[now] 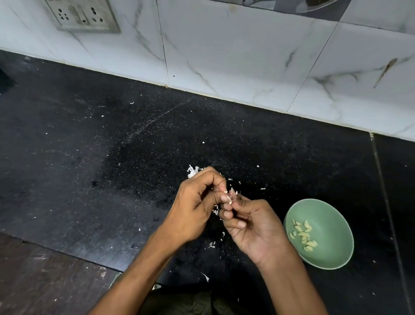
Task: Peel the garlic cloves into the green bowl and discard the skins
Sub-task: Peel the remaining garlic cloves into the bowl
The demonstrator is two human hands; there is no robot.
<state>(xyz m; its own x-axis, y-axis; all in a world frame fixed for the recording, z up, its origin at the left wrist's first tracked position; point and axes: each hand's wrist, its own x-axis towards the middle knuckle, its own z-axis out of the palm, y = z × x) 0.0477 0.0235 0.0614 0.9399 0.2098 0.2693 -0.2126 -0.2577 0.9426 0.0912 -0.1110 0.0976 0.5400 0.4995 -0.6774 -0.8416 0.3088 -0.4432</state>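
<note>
While pinched between both sets of fingertips, garlic clove (231, 196) sits mid-counter, small, pale, papery skin partly lifted. Left hand (197, 206) and right hand (250, 224) both curled round it. Green bowl (328, 253) just right, holding peeled yellowish cloves (303, 235). White skins (193, 171) scattered on black countertop (74, 171).

Green bowl (331, 218) — pale peeled cloves (303, 235) heaped inside.
</note>
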